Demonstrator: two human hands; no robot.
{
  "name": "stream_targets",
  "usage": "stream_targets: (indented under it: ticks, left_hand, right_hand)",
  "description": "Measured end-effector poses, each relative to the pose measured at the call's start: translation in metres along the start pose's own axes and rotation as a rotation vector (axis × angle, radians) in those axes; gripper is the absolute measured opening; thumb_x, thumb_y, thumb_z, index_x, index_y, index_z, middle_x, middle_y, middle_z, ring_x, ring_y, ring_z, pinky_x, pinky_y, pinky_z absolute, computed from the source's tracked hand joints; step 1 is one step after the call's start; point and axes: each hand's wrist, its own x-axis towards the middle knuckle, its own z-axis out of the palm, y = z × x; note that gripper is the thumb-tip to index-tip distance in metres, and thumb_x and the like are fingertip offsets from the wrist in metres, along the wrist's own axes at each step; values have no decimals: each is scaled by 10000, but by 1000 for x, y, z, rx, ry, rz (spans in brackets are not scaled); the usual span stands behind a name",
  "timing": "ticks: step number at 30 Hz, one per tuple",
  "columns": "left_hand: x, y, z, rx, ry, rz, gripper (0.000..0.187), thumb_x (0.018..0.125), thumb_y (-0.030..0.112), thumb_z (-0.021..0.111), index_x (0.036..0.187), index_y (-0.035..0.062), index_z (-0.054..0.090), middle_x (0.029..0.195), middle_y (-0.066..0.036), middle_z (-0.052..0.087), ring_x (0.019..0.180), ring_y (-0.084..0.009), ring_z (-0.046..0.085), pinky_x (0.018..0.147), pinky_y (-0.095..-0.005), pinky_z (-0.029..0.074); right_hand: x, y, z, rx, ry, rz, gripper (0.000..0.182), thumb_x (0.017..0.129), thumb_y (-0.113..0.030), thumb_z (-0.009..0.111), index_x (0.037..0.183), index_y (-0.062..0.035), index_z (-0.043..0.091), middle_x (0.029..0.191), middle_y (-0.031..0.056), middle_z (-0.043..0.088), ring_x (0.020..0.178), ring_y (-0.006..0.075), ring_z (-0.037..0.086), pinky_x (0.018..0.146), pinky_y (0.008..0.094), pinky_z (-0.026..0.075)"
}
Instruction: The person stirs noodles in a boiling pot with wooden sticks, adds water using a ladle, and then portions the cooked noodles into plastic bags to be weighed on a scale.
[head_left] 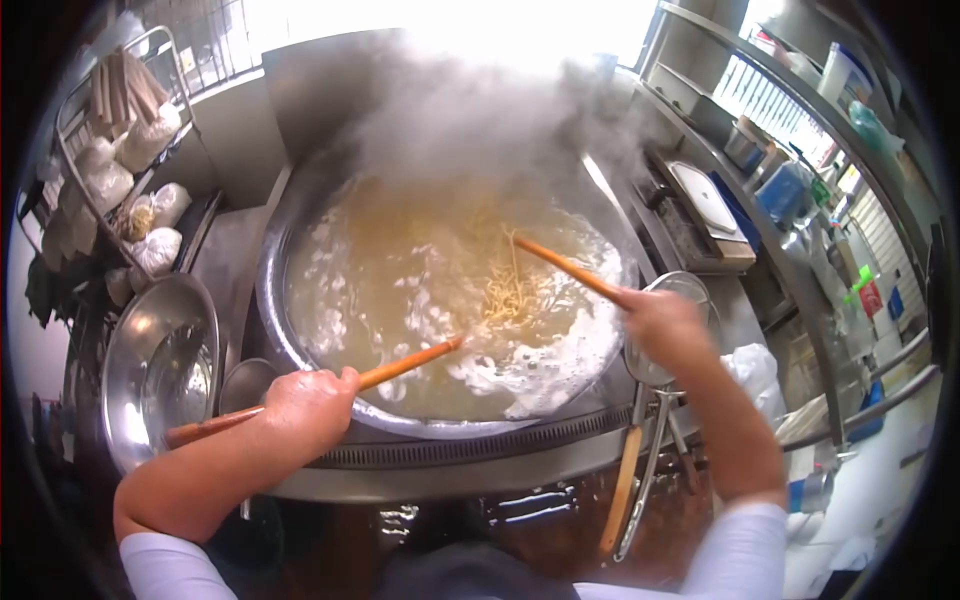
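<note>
A very large round wok (pixel 275 335) holds cloudy, foaming liquid with steam rising at the back. My left hand (pixel 310 410) is closed around a long wooden stick (pixel 412 366), whose far end reaches the liquid near the middle. In my right hand (pixel 665 322), slightly blurred, is a second wooden stick (pixel 567 265), angled over the wok from the right. Noodles (pixel 510 292) show at the surface below its tip, and a few strands hang from that tip. The lower ends of both sticks are partly hidden by liquid or noodles.
At left stand a big metal bowl (pixel 125 385) and a ladle (pixel 247 385). Strainers (pixel 655 350) with long handles (pixel 622 490) lie at the right edge. Bagged goods (pixel 158 250) fill a rack at far left. A white-lidded container (pixel 703 195) sits behind on the right, beside metal shelving (pixel 790 280).
</note>
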Motion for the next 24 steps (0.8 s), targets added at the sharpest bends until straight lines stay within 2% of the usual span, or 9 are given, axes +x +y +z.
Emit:
stream_targets:
  ticks: [3,4,6,9,11,13,18,20,24]
  left_hand:
    - [-20,-13,12,-60,-24,47,214,932,170,516,1104,51,564,885,-165,706,863,-351,708,733,-483,560]
    - [-24,-17,16,-66,-32,22,214,932,170,516,1104,51,564,885,-165,706,863,-351,708,733,-483,560]
    - [-31,-25,27,-130,-62,44,201,946,194,507,1083,60,569,879,-167,706,862,-362,702,726,-504,548]
    - [-44,-46,34,-225,-102,45,216,979,252,492,1060,68,570,906,-168,702,859,-386,681,744,-502,531]
    - [-54,-63,27,-320,-193,14,276,994,322,490,1103,90,591,925,-182,694,868,-393,662,772,-488,513]
    - [-70,-94,37,-482,-166,-5,312,973,351,543,1156,116,635,912,-189,686,858,-397,654,781,-486,507]
    - [-118,-161,32,-771,-236,-126,305,949,271,589,1175,74,647,880,-88,699,760,-267,664,704,-406,507]
    - [-123,-174,29,-1069,-181,-337,268,956,214,582,1142,33,649,799,-11,635,674,-127,585,634,-303,476]
    - [-91,-175,3,-1132,70,-368,242,959,185,571,1108,10,646,758,33,560,654,-63,512,594,-254,434]
  right_hand:
    - [-105,6,-115,-238,58,-204,384,832,-205,672,1204,-110,691,896,164,696,831,353,667,739,451,510]
    - [-132,32,-129,-267,172,-301,368,803,-211,706,1166,-152,710,865,139,688,824,321,656,729,438,500]
    - [-162,17,-154,-103,35,-97,353,771,-179,735,1120,-133,737,859,155,698,806,324,666,728,413,511]
    - [-132,15,-135,-337,-38,-341,344,777,-168,725,1119,-132,740,854,168,707,769,339,676,699,398,518]
    - [-76,11,-93,-135,-179,-319,333,814,-176,711,1143,-127,731,821,171,706,695,309,681,659,382,521]
    - [-14,13,-27,48,-327,-91,302,886,-232,702,1171,-135,727,753,67,708,635,126,611,626,339,507]
    - [50,-8,110,418,-171,7,332,893,-223,703,1211,-128,705,912,93,749,767,150,672,723,315,516]
    - [88,-6,171,530,-140,-10,354,887,-229,705,1219,-107,696,956,112,752,835,171,689,769,321,516]
    - [134,-63,214,853,-70,122,405,892,-241,691,1258,-69,671,860,78,730,717,118,663,646,298,515]
